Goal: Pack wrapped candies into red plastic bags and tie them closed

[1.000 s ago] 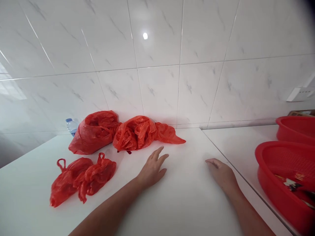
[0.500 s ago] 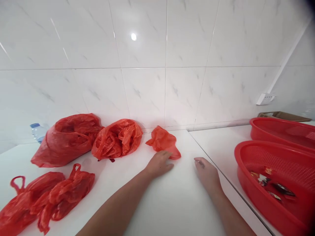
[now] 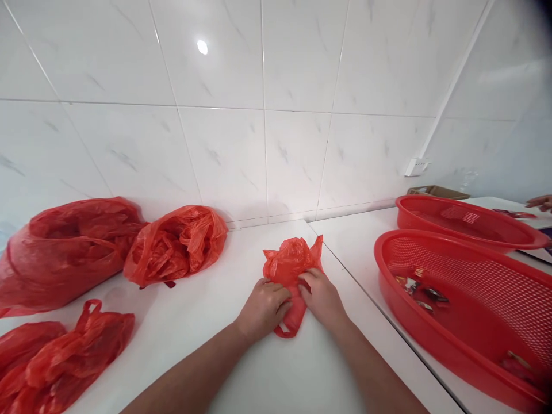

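A small red plastic bag (image 3: 290,260) lies on the white table in front of me, its crumpled top toward the wall and its narrower end toward me. My left hand (image 3: 264,307) grips its left side, fingers curled into the film. From the right, my right hand (image 3: 321,296) pinches the bag's other side. A small whitish piece shows at the bag's near end; what it is, I cannot tell.
Left stand a large filled red bag (image 3: 73,247), a bag stuffed with red bags (image 3: 176,244) and knotted red bags (image 3: 64,362). At right, a red plastic basket (image 3: 431,253) holds several small wrapped items; another red basket (image 3: 466,221) sits behind. Another person's hand (image 3: 541,202) shows far right.
Both hands have come together on the small bag, and the right hand now grips it too. The bag has been drawn nearer and spread lengthwise. My view has turned right.
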`<state>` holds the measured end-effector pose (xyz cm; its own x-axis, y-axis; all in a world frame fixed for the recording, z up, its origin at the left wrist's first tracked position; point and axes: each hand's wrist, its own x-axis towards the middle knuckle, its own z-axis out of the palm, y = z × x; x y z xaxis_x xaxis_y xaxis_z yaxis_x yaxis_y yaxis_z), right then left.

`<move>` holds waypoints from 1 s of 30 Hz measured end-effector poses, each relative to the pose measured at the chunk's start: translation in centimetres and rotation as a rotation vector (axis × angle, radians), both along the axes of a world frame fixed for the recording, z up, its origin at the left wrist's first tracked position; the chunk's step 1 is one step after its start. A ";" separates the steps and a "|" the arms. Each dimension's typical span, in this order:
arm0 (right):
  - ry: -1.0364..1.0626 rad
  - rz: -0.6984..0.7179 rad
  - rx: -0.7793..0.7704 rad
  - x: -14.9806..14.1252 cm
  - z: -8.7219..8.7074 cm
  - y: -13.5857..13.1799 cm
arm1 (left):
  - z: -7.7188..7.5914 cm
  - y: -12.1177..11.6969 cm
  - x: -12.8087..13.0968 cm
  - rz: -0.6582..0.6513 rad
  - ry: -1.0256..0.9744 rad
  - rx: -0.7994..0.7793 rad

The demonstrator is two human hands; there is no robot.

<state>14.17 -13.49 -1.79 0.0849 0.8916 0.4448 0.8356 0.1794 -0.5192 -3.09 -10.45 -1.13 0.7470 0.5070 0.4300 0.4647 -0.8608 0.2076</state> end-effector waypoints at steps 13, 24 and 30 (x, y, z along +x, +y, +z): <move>-0.072 -0.360 -0.352 1.8 0.5 -0.1 | 1.0 3.3 -2.8 0.607 0.042 0.111; -0.035 -0.260 -0.333 -1.3 2.0 -1.4 | 1.4 0.8 -0.9 -0.053 -0.180 0.442; -0.094 -0.152 -0.350 -3.2 2.5 -2.4 | 1.5 0.9 -0.9 -0.043 -0.060 0.265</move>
